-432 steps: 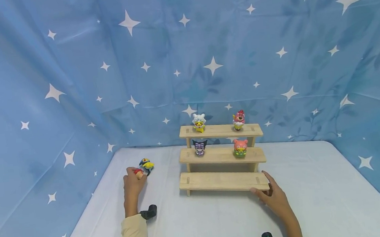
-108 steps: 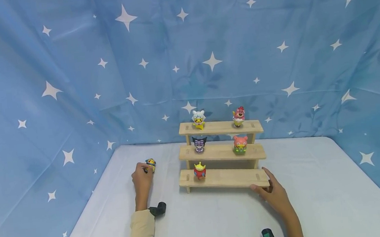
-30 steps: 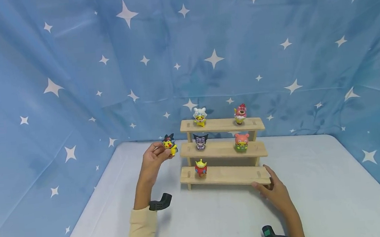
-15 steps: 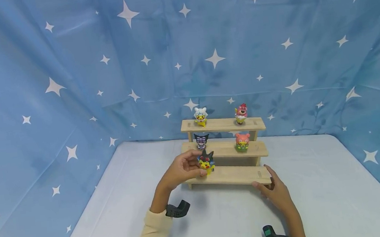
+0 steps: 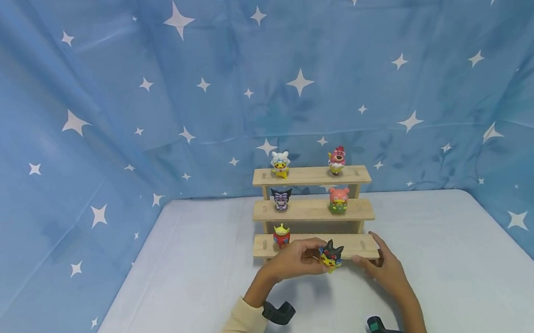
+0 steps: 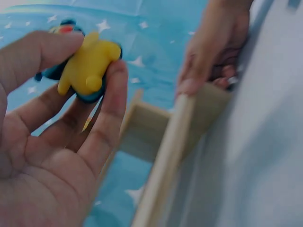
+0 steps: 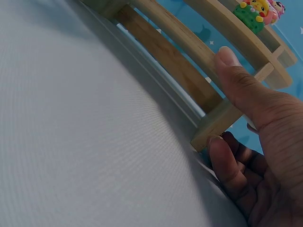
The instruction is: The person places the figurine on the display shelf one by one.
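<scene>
My left hand (image 5: 295, 260) pinches a yellow Pikachu figurine (image 5: 331, 257) in a black, pointed-eared hood, in front of the lowest board of a three-tier wooden display shelf (image 5: 307, 212). From the left wrist view, the yellow back of the figurine (image 6: 87, 71) shows between thumb and fingers, clear of the wood. At the shelf's right front corner, my right hand (image 5: 387, 273) grips the lowest board. In the right wrist view its thumb (image 7: 232, 66) lies over the board's edge, with curled fingers below. A red figurine with a yellow top (image 5: 281, 236) stands on the lowest board's left end.
A purple figurine with black ears (image 5: 281, 200) and a pink one (image 5: 339, 200) stand on the middle board. Up top are a white-hooded figurine (image 5: 280, 165) and a pink bear figurine (image 5: 337, 161). White cloth (image 5: 198, 259) covers the table; a blue star-printed curtain (image 5: 262, 113) hangs behind.
The red figurine has come onto the lowest board. My left hand has taken the Pikachu figurine from the table's left side and carried it rightward past the red one. The right hand keeps its place.
</scene>
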Motion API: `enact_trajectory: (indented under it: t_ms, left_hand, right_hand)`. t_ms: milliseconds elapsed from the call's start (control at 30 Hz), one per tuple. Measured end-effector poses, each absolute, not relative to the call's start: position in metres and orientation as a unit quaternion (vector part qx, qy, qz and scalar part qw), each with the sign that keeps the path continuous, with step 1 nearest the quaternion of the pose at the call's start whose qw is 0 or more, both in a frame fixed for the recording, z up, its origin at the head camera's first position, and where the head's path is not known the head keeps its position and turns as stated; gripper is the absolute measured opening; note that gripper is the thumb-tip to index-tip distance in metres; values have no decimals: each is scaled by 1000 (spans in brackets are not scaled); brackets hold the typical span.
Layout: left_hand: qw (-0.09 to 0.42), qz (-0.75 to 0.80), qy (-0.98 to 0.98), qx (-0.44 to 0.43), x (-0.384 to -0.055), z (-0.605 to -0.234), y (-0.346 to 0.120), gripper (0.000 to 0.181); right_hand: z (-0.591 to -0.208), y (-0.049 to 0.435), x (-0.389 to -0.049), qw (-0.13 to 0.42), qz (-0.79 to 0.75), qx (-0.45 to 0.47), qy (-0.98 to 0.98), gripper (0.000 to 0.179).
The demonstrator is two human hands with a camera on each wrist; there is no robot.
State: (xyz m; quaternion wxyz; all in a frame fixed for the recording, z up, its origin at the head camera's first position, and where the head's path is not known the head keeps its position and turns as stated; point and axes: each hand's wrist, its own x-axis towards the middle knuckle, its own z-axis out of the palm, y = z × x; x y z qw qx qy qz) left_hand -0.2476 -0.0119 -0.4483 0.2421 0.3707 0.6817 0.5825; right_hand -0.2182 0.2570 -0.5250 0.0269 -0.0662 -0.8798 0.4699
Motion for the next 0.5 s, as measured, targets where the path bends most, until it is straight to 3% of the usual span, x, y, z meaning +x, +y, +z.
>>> enact_trajectory:
  t_ms: [200, 500]
  left_hand:
    - [211, 591, 695, 351, -247, -468, 12, 36]
    - [75, 549, 781, 289, -249, -476, 37, 41]
  right_hand:
    - [-526, 257, -219, 21, 475, -64, -878, 93]
    - [-527, 258, -219, 23, 474, -64, -878, 92]
